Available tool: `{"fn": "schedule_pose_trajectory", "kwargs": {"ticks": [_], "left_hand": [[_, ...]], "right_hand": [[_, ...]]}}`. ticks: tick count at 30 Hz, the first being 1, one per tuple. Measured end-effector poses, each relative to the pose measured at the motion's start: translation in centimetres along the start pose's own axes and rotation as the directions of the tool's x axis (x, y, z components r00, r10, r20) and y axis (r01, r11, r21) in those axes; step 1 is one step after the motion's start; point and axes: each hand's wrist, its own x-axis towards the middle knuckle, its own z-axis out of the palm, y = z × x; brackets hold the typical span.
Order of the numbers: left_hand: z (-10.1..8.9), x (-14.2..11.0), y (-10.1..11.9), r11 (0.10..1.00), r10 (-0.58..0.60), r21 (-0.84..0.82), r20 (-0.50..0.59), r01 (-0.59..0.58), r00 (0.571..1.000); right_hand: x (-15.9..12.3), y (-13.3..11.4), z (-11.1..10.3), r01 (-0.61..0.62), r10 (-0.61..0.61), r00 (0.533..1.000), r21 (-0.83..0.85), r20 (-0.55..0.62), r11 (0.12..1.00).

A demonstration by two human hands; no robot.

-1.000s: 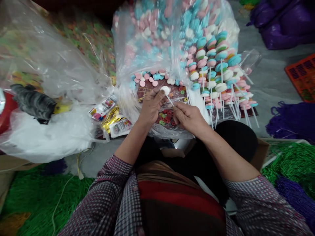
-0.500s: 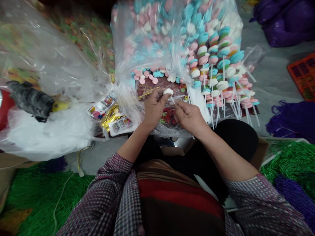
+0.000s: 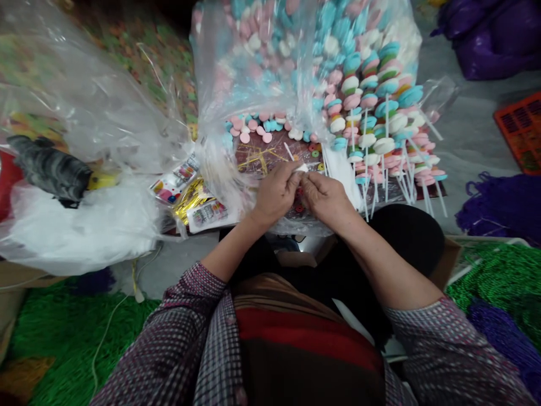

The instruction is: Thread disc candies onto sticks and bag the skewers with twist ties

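Note:
Over the dark work surface my two hands are close together, nearly touching at the fingertips. My left hand (image 3: 276,192) is closed on a white marshmallow (image 3: 301,167), of which only a small part shows between the fingers. A thin white stick (image 3: 288,150) pokes out above it, on the far side. My right hand (image 3: 324,194) is closed, thumb and fingers pinched beside the marshmallow; they seem to hold the stick's lower part, mostly hidden. Small red gummy rings (image 3: 299,207) lie partly covered under the hands, and green and yellow rings (image 3: 315,153) lie just beyond.
Finished marshmallow skewers (image 3: 384,146) are stacked at right, beside white sticks (image 3: 344,172). A clear bag (image 3: 262,56) of pink, blue and white marshmallows stands behind. Gold twist ties (image 3: 264,158), printed cards (image 3: 207,216) and a tape-wrapped tool (image 3: 51,172) lie at left.
The left hand has turned and come nearer the right hand, covering most of the marshmallow. The stick's tip now shows beyond the marshmallow.

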Motion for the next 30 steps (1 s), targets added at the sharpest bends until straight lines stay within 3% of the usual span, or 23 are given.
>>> {"fn": "schedule_pose_trajectory", "kwargs": {"ticks": [3,6,8,11,13,18,24,30], "left_hand": [[0.2,0.5,0.4,0.989,-0.056,-0.137,0.051,0.062,0.997],[0.5,3.1,-0.1,0.982,-0.111,-0.152,0.012,0.112,0.994],[1.3,5.3,-0.9,0.999,-0.051,-0.016,0.025,0.052,0.998],[3.5,8.0,-2.3,0.965,-0.008,0.257,0.217,-0.049,0.976],[5.2,8.9,-3.1,0.912,-0.025,0.399,0.285,-0.095,0.958],[7.3,9.9,-4.2,0.849,-0.05,0.521,0.252,-0.091,0.966],[6.9,10.4,-5.7,0.929,-0.011,0.365,0.174,-0.054,0.985],[3.4,9.4,-5.9,0.883,-0.005,0.458,0.229,-0.104,0.973]], "right_hand": [[0.7,-0.2,-1.9,-0.026,0.029,0.999,0.083,-0.035,0.996],[1.3,-1.0,-4.5,-0.025,0.071,0.983,0.262,-0.169,0.965],[1.5,-1.4,-5.8,0.0,0.1,0.959,0.357,-0.264,0.934],[1.6,-1.7,-6.4,0.037,0.121,0.934,0.426,-0.336,0.904],[1.7,-1.5,-6.4,0.064,0.122,0.922,0.454,-0.368,0.888],[2.0,-0.8,-6.0,0.101,0.111,0.902,0.453,-0.418,0.886],[1.9,-0.7,-5.5,0.139,0.04,0.917,0.411,-0.397,0.901],[1.8,-0.4,-5.2,0.073,0.038,0.947,0.333,-0.318,0.94]]}}
